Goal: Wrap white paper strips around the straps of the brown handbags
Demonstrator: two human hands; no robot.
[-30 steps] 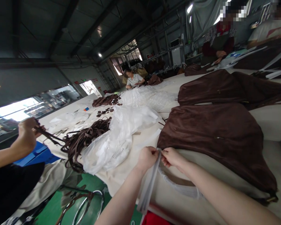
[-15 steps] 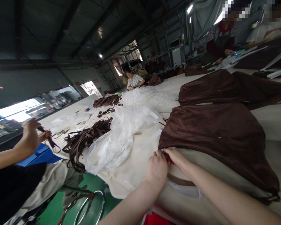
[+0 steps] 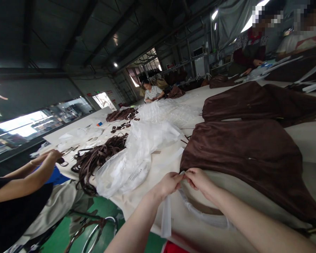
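Observation:
My left hand (image 3: 171, 183) and my right hand (image 3: 197, 178) meet at the near left corner of a dark brown bag (image 3: 239, 151) lying on the pale table. Both pinch a translucent white strip (image 3: 166, 216), whose loose end hangs below my left hand. From my hands a strap wrapped in white film (image 3: 200, 212) curves to the right along the near side of the bag. The bag's corner touches my fingertips.
A second brown bag (image 3: 234, 100) lies behind. Crumpled clear plastic (image 3: 131, 165) and a heap of brown straps (image 3: 94, 161) are to the left. A co-worker's hands (image 3: 52, 156) hold a strap at far left; other people are behind the table.
My left hand has moved slightly left and turned, and the white strip now hangs below it. The co-worker's hands at left have come together lower down.

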